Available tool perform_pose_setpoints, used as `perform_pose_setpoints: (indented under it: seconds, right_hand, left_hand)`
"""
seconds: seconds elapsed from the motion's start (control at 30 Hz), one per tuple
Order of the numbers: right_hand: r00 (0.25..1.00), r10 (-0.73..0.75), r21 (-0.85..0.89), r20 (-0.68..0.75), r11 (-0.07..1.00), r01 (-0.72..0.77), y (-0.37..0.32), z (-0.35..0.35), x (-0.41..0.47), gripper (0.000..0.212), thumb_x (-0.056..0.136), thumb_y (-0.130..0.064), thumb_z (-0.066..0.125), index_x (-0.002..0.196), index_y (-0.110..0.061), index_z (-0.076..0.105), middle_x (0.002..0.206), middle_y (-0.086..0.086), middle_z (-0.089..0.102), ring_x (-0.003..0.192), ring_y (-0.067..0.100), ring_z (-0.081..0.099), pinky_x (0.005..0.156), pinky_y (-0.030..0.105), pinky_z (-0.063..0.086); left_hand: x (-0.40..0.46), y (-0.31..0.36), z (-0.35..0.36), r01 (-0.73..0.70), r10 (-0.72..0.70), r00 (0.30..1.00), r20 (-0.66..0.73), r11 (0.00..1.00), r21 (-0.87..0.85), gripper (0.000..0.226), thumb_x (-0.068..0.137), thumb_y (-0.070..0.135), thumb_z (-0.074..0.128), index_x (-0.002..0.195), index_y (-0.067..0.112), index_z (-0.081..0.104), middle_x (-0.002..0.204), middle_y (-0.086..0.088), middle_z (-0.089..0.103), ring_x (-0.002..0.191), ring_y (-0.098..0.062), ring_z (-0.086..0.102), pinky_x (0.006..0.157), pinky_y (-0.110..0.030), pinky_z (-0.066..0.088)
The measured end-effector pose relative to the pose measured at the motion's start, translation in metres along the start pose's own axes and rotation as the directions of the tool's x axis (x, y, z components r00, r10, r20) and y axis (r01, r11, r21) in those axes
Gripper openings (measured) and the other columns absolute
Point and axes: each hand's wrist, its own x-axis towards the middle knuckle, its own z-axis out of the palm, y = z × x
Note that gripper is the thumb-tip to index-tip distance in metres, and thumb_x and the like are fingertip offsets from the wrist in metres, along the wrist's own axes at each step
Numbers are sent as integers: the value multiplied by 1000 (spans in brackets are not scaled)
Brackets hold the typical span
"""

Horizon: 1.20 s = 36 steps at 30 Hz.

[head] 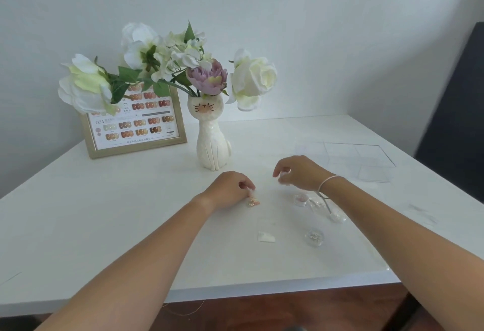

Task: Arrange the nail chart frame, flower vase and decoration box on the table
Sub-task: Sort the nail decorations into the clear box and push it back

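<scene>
A gold-framed nail chart (138, 131) leans upright at the back left of the white table (104, 212). Beside it stands a white cat-shaped vase (210, 144) holding white and purple flowers. A clear compartmented decoration box (366, 159) lies at the right. My left hand (230, 190) pinches the top of a small clear bag of pink-orange bits (252, 201) that lies on the table. My right hand (301, 173) hovers just right of it, fingers curled round a small clear item that I cannot make out.
Small nail decorations lie near the front right: a little pink pot (300, 199), a round clear pot of silver bits (314, 236), a flat clear bag with white powder (266, 236), more clear bags (336, 215). A dark chair (455, 121) stands at the right, past the table edge.
</scene>
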Motion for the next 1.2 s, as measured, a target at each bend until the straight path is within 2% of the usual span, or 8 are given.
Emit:
perform_pose_setpoints:
  seconds: [0.13,0.27,0.47,0.67,0.8,0.93,1.07,1.2]
  right_hand:
    - [987,20,140,-161,990,3,1,-28,3,11,76,-10,62,73,-21,64,67,-8,57,65,11,52,50,8,38]
    - [943,150,291,-298,955,-60,11,-55,9,18,68,-5,60,62,-21,60,59,-6,61,53,5,52,41,5,37]
    - [868,358,531,-343,837,-136,37,-71,14,16,71,1,56,69,-15,58,67,3,60,50,11,58,40,14,46]
    - [842,391,632,-372,771,-78,52,-68,23,15,80,5,51,85,-6,58,73,8,59,52,13,60,45,15,52]
    - [869,350,525,-349,842,-128,58,-59,25,17,82,3,50,90,-9,59,82,10,60,56,16,58,53,18,52]
    - [914,218,303,-343,946,-112,57,-57,25,10,78,-6,60,84,-14,63,79,1,63,58,7,51,43,6,37]
    - [910,212,170,-357,972,-160,60,-57,25,17,78,-8,54,74,-21,65,79,-5,63,75,15,55,69,27,46]
    - [924,228,152,-308,970,-188,70,-57,20,12,77,-15,58,71,-23,65,69,-14,60,74,14,53,80,35,44]
  left_hand:
    - [5,-2,-2,-5,4,1000,-13,999,-43,17,84,8,57,89,17,69,75,12,56,70,-2,50,59,0,35]
    - [10,2,-9,-30,25,999,-36,988,-154,9,84,13,63,82,22,65,74,11,53,67,0,48,58,-5,36]
    - [21,31,-23,-80,72,997,-39,956,-282,14,88,16,59,79,27,62,77,7,55,63,-8,50,54,-13,41]
    - [40,63,-32,-147,122,987,-107,952,-268,7,88,16,59,92,17,64,87,-3,55,72,-14,49,59,-21,39]
    - [55,79,-35,-183,155,979,-129,951,-248,9,89,15,57,94,17,64,87,-1,56,75,-13,49,60,-19,40]
    - [70,90,-34,-201,171,976,-132,942,-270,9,89,13,56,92,17,64,76,7,54,71,-7,50,53,-7,38]
    - [84,96,-28,-197,164,978,-129,928,-315,10,90,12,55,90,18,63,79,6,56,72,-4,54,54,-7,42]
    - [93,99,-20,-181,153,982,-111,931,-318,12,90,11,53,94,16,64,82,2,56,74,-6,54,59,-15,43]
